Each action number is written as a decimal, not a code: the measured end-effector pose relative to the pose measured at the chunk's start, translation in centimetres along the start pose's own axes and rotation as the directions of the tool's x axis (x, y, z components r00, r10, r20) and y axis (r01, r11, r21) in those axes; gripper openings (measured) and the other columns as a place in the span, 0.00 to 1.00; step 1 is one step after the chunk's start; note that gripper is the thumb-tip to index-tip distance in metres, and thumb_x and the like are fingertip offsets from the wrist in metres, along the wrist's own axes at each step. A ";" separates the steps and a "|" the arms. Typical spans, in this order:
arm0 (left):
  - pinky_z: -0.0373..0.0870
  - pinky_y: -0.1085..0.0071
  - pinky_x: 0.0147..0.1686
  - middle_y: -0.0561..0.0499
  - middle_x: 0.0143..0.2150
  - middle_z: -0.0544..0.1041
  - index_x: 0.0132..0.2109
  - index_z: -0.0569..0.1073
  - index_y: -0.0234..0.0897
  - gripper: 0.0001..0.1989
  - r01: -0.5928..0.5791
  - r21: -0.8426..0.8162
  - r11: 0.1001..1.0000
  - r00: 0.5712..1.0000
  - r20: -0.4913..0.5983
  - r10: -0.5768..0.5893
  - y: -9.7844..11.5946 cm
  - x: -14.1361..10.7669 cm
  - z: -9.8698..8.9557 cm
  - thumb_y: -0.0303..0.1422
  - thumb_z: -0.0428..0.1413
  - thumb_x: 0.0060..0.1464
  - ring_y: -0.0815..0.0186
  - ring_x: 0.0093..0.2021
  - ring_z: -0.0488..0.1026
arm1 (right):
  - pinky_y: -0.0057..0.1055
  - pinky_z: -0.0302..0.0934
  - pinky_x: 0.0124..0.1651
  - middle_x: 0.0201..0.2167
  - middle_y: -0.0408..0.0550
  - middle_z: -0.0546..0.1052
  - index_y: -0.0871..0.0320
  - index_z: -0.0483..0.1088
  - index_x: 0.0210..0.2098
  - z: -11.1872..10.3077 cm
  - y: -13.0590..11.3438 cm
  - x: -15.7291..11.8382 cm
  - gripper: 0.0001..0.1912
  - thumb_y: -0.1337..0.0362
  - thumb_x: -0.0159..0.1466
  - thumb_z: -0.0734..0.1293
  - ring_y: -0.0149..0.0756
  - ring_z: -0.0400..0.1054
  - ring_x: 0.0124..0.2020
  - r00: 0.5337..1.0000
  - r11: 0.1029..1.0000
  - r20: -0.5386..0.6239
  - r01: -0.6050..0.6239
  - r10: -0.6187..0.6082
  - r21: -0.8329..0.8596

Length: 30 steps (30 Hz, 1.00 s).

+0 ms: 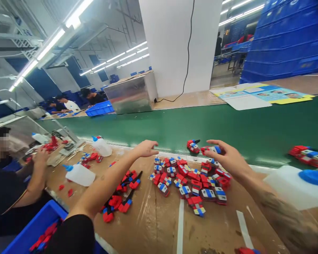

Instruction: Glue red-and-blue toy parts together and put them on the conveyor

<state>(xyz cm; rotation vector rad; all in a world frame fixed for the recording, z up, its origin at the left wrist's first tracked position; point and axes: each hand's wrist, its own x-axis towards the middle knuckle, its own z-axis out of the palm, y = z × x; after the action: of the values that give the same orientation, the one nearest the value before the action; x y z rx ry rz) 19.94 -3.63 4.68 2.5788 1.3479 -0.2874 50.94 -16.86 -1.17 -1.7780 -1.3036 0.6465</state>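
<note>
My left hand (146,148) reaches over the edge of the green belt with its fingers stretched out and nothing visible in them. My right hand (228,155) is closed on a small red, white and blue toy car (214,149), with thumb and fingers on either side of it. Just left of that car, another toy car (193,146) with a black part sits on the belt. Below both hands a loose pile of similar toy cars (185,171) covers the brown table. Beneath my left forearm lie red and blue parts with black pieces (125,190).
The green conveyor belt (169,127) runs across, carrying a toy car (307,156) at right. White bottles with blue caps (81,175) stand left; a large one (294,187) is at right. A blue bin (34,229) is lower left. A co-worker (13,183) sits left.
</note>
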 end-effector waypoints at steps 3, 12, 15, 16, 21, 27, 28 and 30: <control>0.71 0.54 0.51 0.46 0.46 0.78 0.45 0.75 0.33 0.12 0.151 0.083 0.985 0.988 0.021 -0.153 -2.4 -8.6 2.5 0.39 0.57 0.62 0.59 0.47 0.76 | 0.36 0.65 0.28 0.34 0.48 0.77 0.50 0.70 0.55 0.0 -0.6 -7.0 0.27 0.53 0.56 0.72 0.42 0.70 0.28 0.980 0.832 0.197 -0.119 0.012 0.542; 0.71 0.51 0.50 0.36 0.49 0.77 0.54 0.71 0.29 0.17 0.300 -0.072 0.951 0.947 -0.094 -0.306 -0.5 -15.6 11.3 0.29 0.57 0.58 0.51 0.49 0.76 | 0.38 0.66 0.35 0.38 0.52 0.79 0.49 0.75 0.55 1.6 -0.8 -23.0 0.25 0.48 0.61 0.69 0.45 0.70 0.35 0.879 0.280 0.473 -0.471 0.066 0.837; 0.70 0.52 0.52 0.35 0.48 0.78 0.55 0.71 0.29 0.18 0.211 -0.216 0.953 0.962 -0.127 -0.242 -0.4 -15.8 10.2 0.27 0.54 0.57 0.49 0.50 0.76 | 0.39 0.66 0.45 0.42 0.52 0.81 0.49 0.75 0.55 1.3 -1.0 -26.0 0.26 0.54 0.58 0.73 0.45 0.73 0.42 0.905 0.193 0.422 -0.423 0.045 0.885; 0.71 0.55 0.52 0.36 0.49 0.78 0.57 0.70 0.30 0.19 0.165 -0.258 0.952 0.970 -0.130 -0.204 0.0 -16.1 9.9 0.28 0.52 0.59 0.51 0.51 0.76 | 0.39 0.65 0.47 0.44 0.52 0.81 0.50 0.75 0.55 1.1 -0.9 -26.8 0.28 0.56 0.55 0.75 0.45 0.73 0.44 0.915 0.173 0.400 -0.401 0.041 0.900; 0.75 0.67 0.46 0.43 0.48 0.78 0.57 0.70 0.34 0.20 -0.203 -0.693 0.692 0.979 -0.124 0.163 6.1 -19.1 11.0 0.33 0.52 0.59 0.59 0.47 0.78 | 0.42 0.60 0.56 0.45 0.52 0.82 0.53 0.77 0.51 0.9 0.5 -29.3 0.29 0.57 0.50 0.79 0.48 0.74 0.49 0.950 0.100 0.306 -0.311 0.063 0.945; 0.71 0.68 0.49 0.44 0.53 0.72 0.54 0.74 0.44 0.20 -0.766 -0.243 0.596 0.642 -0.232 0.731 14.6 -19.4 12.1 0.21 0.52 0.58 0.62 0.49 0.73 | 0.42 0.61 0.54 0.44 0.50 0.81 0.52 0.76 0.49 0.6 2.6 -30.8 0.28 0.60 0.49 0.80 0.45 0.74 0.46 0.960 0.218 0.225 -0.258 0.166 0.941; 0.71 0.67 0.49 0.44 0.55 0.71 0.55 0.73 0.45 0.20 -0.821 -0.098 0.563 0.570 -0.210 0.794 15.3 -18.9 12.2 0.22 0.51 0.59 0.61 0.50 0.72 | 0.41 0.61 0.52 0.44 0.50 0.81 0.52 0.75 0.50 0.5 2.9 -31.0 0.28 0.61 0.50 0.80 0.45 0.73 0.46 0.958 0.247 0.214 -0.258 0.193 0.934; 0.71 0.65 0.48 0.44 0.54 0.72 0.55 0.72 0.46 0.17 -0.866 0.133 0.482 0.466 -0.139 0.874 16.1 -17.9 12.3 0.24 0.51 0.63 0.59 0.49 0.71 | 0.40 0.62 0.51 0.47 0.50 0.80 0.52 0.75 0.50 0.4 3.6 -31.4 0.27 0.60 0.51 0.79 0.45 0.73 0.47 0.954 0.283 0.182 -0.248 0.239 0.927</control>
<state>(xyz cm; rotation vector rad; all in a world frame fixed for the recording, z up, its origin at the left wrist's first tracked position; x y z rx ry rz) 22.28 -29.99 -0.60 2.9750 -0.1355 0.1327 42.04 -46.74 -6.39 -0.9056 -0.3573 1.2725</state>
